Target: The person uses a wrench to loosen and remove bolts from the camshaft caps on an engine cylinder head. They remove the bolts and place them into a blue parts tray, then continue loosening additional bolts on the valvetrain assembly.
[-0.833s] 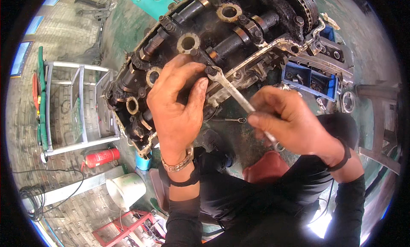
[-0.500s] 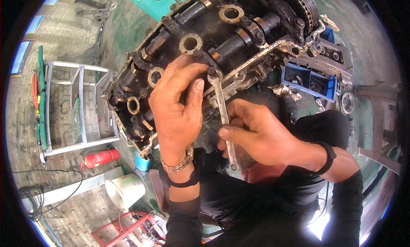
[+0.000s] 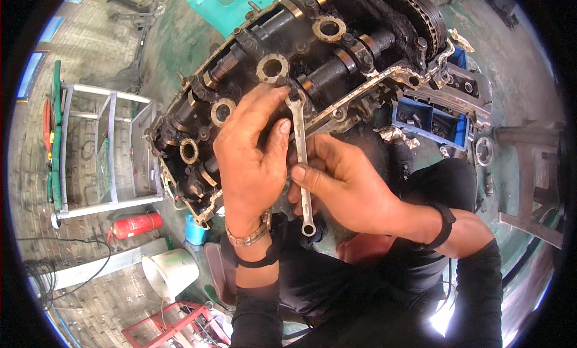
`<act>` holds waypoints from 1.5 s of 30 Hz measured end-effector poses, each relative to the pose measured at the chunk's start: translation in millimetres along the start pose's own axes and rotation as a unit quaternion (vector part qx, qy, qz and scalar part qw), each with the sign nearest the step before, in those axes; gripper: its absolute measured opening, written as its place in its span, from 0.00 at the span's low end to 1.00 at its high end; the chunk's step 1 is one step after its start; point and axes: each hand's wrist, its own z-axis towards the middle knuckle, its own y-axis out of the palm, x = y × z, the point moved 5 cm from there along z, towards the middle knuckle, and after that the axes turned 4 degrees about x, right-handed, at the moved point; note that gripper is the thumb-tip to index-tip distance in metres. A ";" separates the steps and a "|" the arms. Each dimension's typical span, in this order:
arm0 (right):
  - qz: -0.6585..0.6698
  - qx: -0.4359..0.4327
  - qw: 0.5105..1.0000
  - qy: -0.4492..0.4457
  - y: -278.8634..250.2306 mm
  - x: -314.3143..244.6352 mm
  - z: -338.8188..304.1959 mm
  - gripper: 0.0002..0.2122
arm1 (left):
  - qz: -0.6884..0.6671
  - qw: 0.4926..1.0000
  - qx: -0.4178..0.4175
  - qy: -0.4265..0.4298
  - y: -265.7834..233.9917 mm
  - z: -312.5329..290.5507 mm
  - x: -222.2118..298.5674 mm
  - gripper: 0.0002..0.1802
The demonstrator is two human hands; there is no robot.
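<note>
A greasy black cylinder head (image 3: 336,77) with camshafts and round metal rings lies in front of me. My right hand (image 3: 345,183) grips the shaft of a silver combination wrench (image 3: 302,143), thumb on top and fingers curled beneath. The wrench's open end sits around a dark bolt (image 3: 294,94) beside a camshaft, and its ring end points back toward my lap. Bent over the head, my left hand (image 3: 252,146) rests its fingertips by the wrench's jaw. Its thumb is apart from the fingers, with nothing visible between them.
A blue divided parts tray (image 3: 430,122) and a metal cover (image 3: 457,86) lie to the right. A teal crate (image 3: 222,5) is beyond the head. On the left are a metal rack (image 3: 114,149), a red fire extinguisher (image 3: 137,226) and a white bucket (image 3: 171,273).
My right hand has shifted left, swinging the wrench's ring end left while its open end stays at the bolt. My left hand has hardly moved. The whole view has shifted slightly.
</note>
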 end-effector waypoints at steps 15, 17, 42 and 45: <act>-0.010 0.012 0.999 0.033 -2.0 9.4 -11.7 0.09 | -0.017 1.000 0.003 -0.015 2.1 -1.1 -1.2 0.17; -0.012 0.015 0.999 0.033 -1.0 10.4 -9.7 0.10 | -0.020 1.000 0.004 -0.018 2.5 -1.3 -1.4 0.16; 0.086 -0.064 0.988 0.112 -19.6 3.4 -22.2 0.05 | -0.001 0.999 0.016 0.034 1.7 -1.3 2.3 0.15; -0.048 0.010 0.991 0.122 -53.7 -16.1 -32.1 0.07 | 0.015 0.999 0.017 0.039 1.4 -1.1 3.7 0.16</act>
